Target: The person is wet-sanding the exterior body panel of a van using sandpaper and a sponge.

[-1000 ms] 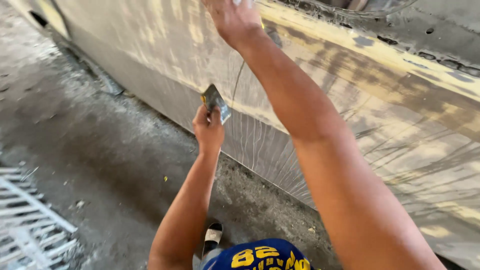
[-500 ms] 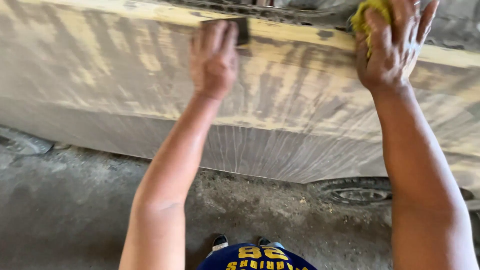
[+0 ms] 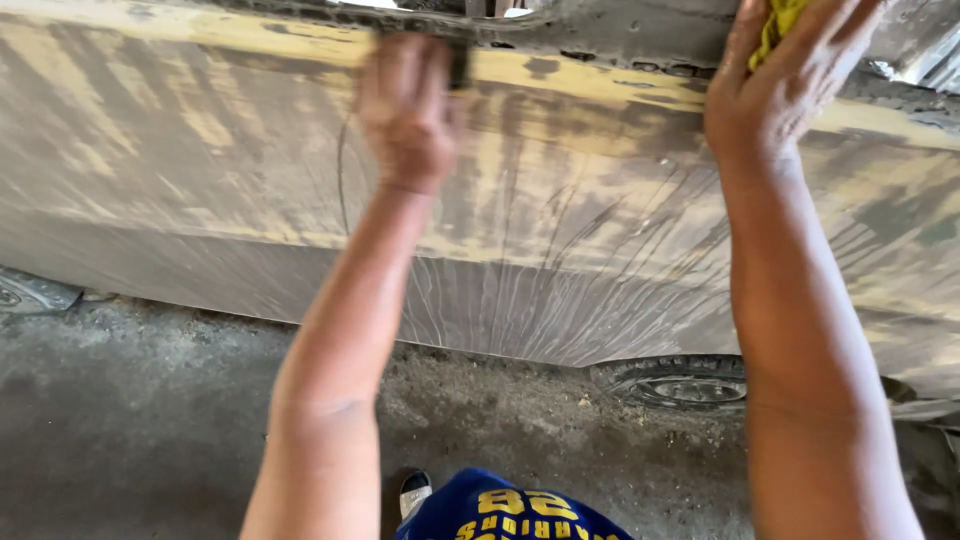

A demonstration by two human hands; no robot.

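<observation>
Cloth of a blue garment w/ yellow print sits at bottom edge, closest to cam, w/ a shoe toe just left of it on the gritty concrete floor. Both forearms rise from there twd a big sanded car body panel that fills the upper half; panel is wet, streaked yellow-tan and grey, w/ thin runoff lines fanning down its lower part, prob. because water drains off the worked strip above. Left hand is pressed flat-ish against the panel near its top edge, fingers curled down over a small dark block, only a corner of which shows past the knuckles; hand is motion-blurred, so exact grip is hard to read, but it looks clamped on the block so the face stays flush w/ the metal. Right hand is higher and further right, palm on the panel's upper ledge, fingers bent round a yellow-green sponge or rag, mostly cut off by frame top; held up there, it seems placed to feed water down over the sanded zone. Hands well apart. Beyond and below the panel, a tyre lies flat on the floor under the panel's lower edge. Far top strip shows the dark grimy upper rim of the body w/ small holes.
</observation>
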